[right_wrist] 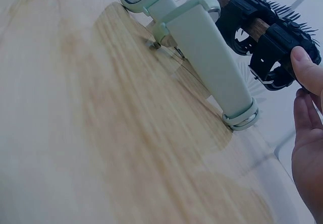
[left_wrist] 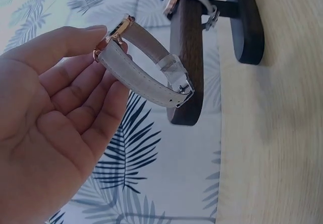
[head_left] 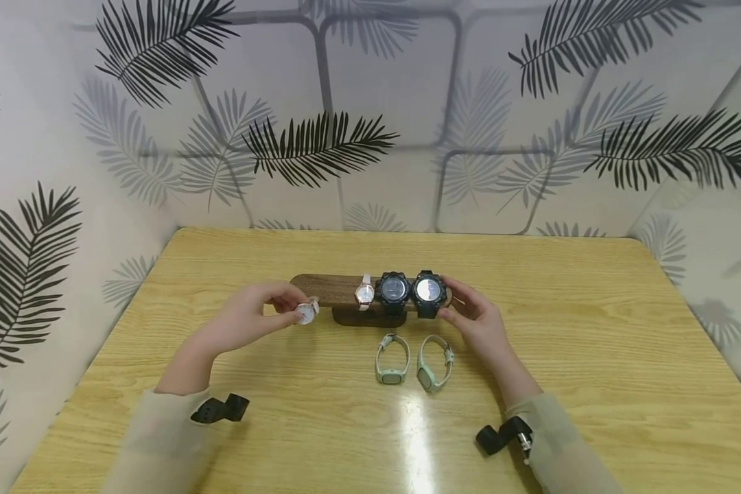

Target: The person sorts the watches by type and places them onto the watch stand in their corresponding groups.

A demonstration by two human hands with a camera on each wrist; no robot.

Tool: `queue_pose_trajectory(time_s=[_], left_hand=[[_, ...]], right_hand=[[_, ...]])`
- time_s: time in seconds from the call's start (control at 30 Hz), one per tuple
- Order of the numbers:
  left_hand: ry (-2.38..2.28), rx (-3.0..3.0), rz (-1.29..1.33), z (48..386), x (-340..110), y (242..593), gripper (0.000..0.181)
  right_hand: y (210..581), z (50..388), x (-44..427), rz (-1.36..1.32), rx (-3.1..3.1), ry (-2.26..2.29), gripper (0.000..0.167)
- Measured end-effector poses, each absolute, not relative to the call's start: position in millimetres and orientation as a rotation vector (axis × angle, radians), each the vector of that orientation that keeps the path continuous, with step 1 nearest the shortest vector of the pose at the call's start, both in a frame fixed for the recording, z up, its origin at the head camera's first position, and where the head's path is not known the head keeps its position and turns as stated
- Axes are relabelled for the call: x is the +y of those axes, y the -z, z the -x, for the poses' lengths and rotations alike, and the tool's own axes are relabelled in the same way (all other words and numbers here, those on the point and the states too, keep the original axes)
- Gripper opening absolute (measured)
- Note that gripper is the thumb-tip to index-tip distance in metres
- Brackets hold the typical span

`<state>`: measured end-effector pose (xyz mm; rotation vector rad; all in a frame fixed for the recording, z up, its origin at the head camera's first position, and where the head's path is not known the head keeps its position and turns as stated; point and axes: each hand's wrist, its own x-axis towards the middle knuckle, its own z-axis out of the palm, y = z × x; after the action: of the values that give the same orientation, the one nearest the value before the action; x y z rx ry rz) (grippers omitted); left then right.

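A dark wooden watch stand (head_left: 330, 289) carries a white-strapped watch (head_left: 364, 293) and two black watches (head_left: 393, 289) (head_left: 429, 290). My left hand (head_left: 247, 317) pinches a second white-strapped watch (left_wrist: 144, 82) by its rose-gold case, beside the stand's left end; its strap is buckled into a loop. In the left wrist view the strap overlaps the bar's end, and I cannot tell whether it touches. My right hand (head_left: 483, 328) holds the stand's right end between thumb and fingers, next to the outer black watch (right_wrist: 282, 47).
Two pale green bands (head_left: 392, 376) (head_left: 435, 363) rest on the wooden table (head_left: 321, 418) in front of the stand. A wall covering with leaf patterns (head_left: 389, 82) rises behind the table's back edge.
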<state>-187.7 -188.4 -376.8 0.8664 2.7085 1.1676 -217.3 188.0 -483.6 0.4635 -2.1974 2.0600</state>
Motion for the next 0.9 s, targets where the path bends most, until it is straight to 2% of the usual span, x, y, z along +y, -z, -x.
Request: queue_pose_trajectory(time_s=[0.37, 0.7, 0.9], left_hand=[[-1.331, 2.801, -0.639, 192.1, -203.6, 375.7, 0.021], [-1.725, 2.703, -0.307, 197.7, -199.7, 389.5, 0.030], [-1.863, 2.668, -0.204, 206.1, -199.1, 402.4, 0.030]], right_hand=[[485.4, 217.7, 188.6, -0.478, -2.180, -2.058, 0.054], [484.8, 217.2, 188.0, -0.473, -2.172, -2.080, 0.056], [484.3, 217.2, 188.3, -0.469, -2.178, -2.069, 0.055]])
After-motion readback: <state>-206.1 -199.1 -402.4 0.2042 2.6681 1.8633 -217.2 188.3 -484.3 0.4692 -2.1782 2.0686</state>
